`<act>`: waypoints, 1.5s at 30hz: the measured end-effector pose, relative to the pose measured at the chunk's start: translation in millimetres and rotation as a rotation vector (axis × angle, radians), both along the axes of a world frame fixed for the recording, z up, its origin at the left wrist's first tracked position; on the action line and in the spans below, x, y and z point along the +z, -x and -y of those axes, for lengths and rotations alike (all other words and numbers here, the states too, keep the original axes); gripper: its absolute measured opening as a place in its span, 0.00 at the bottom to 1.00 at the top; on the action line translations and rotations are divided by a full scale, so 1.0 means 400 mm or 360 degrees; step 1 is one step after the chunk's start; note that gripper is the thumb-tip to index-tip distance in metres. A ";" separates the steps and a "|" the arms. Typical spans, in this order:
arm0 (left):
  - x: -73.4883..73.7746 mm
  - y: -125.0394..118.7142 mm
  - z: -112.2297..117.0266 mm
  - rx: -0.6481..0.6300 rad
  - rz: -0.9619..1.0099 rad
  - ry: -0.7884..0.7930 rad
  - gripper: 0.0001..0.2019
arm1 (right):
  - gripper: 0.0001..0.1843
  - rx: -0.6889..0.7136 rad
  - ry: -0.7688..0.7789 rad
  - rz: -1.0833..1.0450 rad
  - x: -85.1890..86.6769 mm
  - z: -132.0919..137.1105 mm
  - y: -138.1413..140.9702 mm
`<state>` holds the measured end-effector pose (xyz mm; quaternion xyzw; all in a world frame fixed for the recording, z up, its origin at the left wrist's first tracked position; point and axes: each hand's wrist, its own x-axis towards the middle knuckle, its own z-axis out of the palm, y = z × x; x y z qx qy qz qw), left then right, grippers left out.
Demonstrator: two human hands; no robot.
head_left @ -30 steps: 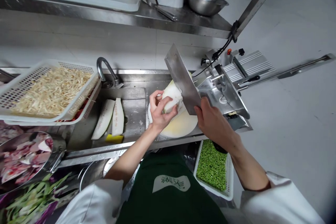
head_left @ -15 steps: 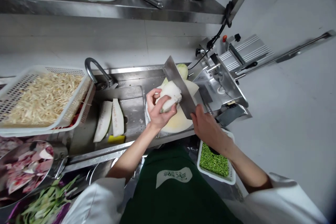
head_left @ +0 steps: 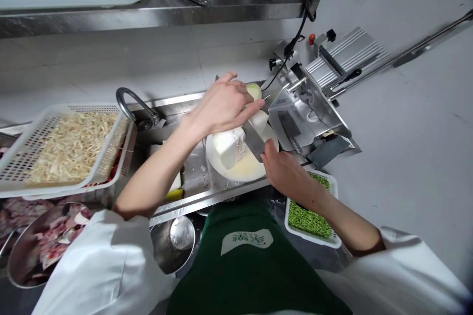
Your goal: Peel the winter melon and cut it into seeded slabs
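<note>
The white melon [head_left: 228, 143] sits on the round board [head_left: 246, 171], beside the cleaver [head_left: 254, 141]. The right hand [head_left: 283, 165] grips the cleaver; the left hand [head_left: 225, 107] lies open, palm down, across its blade. It looks like a cutting step, calling for even pressure, fingers clear of the edge.

Access to the cutting board [head_left: 253, 169] is passable from its near side, between the forearms [head_left: 160, 170]. Over its far part, the left hand [head_left: 226, 103] and cleaver [head_left: 253, 141] obstruct. A slicer [head_left: 334, 110] stands right of it, a faucet [head_left: 127, 96] left; a shelf [head_left: 240, 10] bars above and beyond.
</note>
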<state>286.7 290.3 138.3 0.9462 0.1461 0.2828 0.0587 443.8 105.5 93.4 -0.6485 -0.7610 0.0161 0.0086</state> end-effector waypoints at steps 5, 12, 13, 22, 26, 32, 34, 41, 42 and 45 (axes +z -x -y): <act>-0.054 -0.009 -0.013 0.0197 0.0085 0.0004 0.23 | 0.18 0.0009 0.0082 -0.0066 0.013 -0.017 -0.006; -0.091 -0.029 0.031 0.0244 0.0051 0.0017 0.19 | 0.18 0.0033 0.0264 0.0061 0.012 -0.016 -0.016; -0.092 -0.030 0.034 0.0240 0.0036 0.0003 0.20 | 0.17 0.0044 0.0242 0.0061 0.018 -0.017 -0.018; -0.119 -0.058 0.068 0.0230 0.0233 0.0009 0.16 | 0.09 0.0044 0.0244 0.0005 0.117 -0.010 -0.064; -0.130 -0.063 0.074 0.0202 0.0243 0.0055 0.17 | 0.08 0.0034 0.0201 -0.0035 0.115 -0.017 -0.076; -0.135 -0.039 0.069 0.0117 0.0102 0.0067 0.21 | 0.16 -0.0014 0.0188 -0.0101 0.064 -0.037 -0.035; -0.131 -0.039 0.064 0.0096 0.0062 0.0107 0.21 | 0.18 -0.0031 0.0193 -0.0111 0.048 -0.040 -0.019; -0.120 0.019 0.106 0.0083 0.0202 0.0106 0.15 | 0.16 -0.0023 0.0220 -0.0060 0.045 -0.014 -0.021; -0.136 0.034 0.124 0.0181 0.0335 0.0121 0.14 | 0.15 -0.0030 0.0229 -0.0045 0.049 -0.013 -0.027; -0.214 0.056 0.176 0.0486 0.0686 0.0227 0.18 | 0.11 -0.0073 0.0264 -0.0035 0.068 -0.026 -0.048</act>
